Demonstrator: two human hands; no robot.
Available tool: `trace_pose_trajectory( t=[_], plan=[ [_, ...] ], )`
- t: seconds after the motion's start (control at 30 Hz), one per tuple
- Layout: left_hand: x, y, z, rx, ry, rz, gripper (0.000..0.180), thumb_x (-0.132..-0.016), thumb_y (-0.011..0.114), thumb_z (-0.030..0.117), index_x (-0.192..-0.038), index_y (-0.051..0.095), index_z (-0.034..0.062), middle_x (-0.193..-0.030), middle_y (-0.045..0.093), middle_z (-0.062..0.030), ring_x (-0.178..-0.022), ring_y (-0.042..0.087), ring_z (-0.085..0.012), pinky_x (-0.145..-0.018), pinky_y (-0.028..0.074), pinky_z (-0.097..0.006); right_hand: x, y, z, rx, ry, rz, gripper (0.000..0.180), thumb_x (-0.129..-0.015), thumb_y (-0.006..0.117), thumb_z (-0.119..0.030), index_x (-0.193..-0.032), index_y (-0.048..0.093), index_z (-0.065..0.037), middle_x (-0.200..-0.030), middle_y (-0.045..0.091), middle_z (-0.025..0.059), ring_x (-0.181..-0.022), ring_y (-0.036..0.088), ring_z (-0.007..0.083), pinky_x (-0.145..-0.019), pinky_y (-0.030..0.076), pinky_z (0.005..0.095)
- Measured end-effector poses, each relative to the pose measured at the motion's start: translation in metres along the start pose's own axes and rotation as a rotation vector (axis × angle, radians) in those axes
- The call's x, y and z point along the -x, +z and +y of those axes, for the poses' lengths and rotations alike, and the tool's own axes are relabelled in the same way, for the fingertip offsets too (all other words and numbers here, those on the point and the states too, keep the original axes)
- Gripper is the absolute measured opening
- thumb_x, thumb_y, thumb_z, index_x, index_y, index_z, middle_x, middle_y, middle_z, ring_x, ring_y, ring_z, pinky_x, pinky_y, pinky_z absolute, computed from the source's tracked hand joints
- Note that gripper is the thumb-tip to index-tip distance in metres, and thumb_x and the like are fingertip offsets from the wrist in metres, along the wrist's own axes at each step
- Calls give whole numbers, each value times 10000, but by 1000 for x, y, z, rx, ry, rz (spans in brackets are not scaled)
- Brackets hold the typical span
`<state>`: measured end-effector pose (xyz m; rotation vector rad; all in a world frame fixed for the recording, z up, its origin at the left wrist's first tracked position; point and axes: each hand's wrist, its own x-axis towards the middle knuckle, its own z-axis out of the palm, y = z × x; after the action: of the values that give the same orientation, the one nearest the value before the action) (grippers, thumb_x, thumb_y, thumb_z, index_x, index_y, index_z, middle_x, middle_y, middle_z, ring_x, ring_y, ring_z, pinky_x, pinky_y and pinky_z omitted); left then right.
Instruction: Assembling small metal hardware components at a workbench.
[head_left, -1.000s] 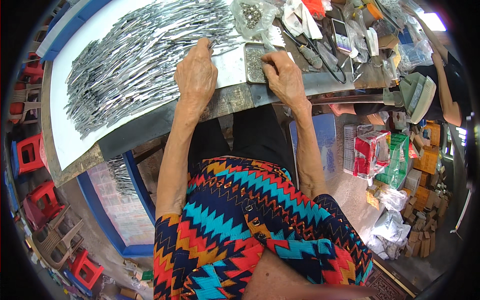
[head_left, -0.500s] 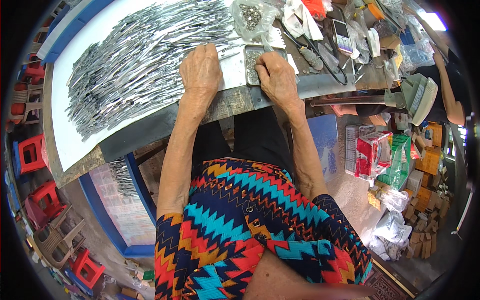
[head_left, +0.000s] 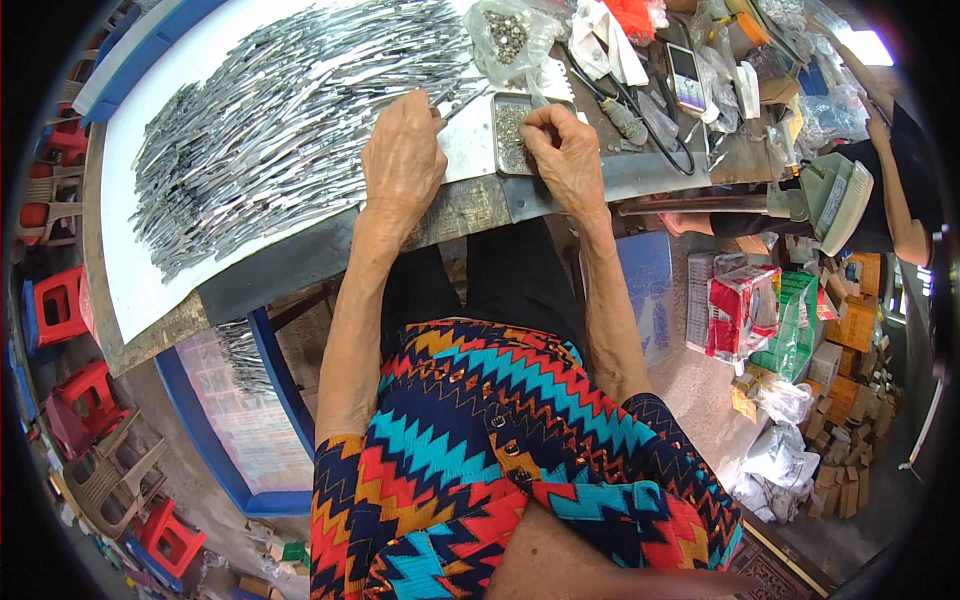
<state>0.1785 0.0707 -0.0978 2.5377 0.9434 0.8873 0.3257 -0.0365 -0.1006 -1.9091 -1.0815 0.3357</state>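
Head view: tray lies beneath right-hand fingertips.

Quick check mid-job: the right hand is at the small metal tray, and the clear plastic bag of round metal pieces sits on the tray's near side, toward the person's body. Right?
Not quite: the clear plastic bag of round metal pieces lies on the far side, beyond the small metal tray, as the head view shows. The right hand is at the tray.
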Motion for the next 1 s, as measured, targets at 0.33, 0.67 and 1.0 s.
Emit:
trace_pose_trajectory(
  t=[0.33, 0.67, 1.0],
  plan=[
    [23, -5, 13, 1344, -551, -234, 242, -806, 598, 146, -991, 546, 0, -664, 587, -24, -471, 394, -12, -416, 292, -154, -2, 0, -6, -309, 71, 3, 72, -759, 583, -53, -779, 577, 16, -634, 517, -21, -559, 423, 44, -501, 366, 208],
    [29, 6, 18, 1412, -619, -256, 320, -788, 587, 134, -1072, 542, -7, -646, 578, -20, -453, 363, -13, -416, 266, -151, -2, 0, -11, -343, 93, -40, 81, -759, 587, -39, -821, 587, 13, -655, 509, -26, -597, 423, 33, -535, 370, 187],
    [26, 5, 26, 1387, -655, -317, 326, -778, 575, 145, -1055, 542, -24, -628, 565, -13, -444, 382, -22, -413, 272, -158, -2, -1, -8, -547, 120, -65, 126, -751, 563, -7, -870, 588, 28, -692, 527, -28, -590, 436, 28, -544, 373, 172]
  ],
)
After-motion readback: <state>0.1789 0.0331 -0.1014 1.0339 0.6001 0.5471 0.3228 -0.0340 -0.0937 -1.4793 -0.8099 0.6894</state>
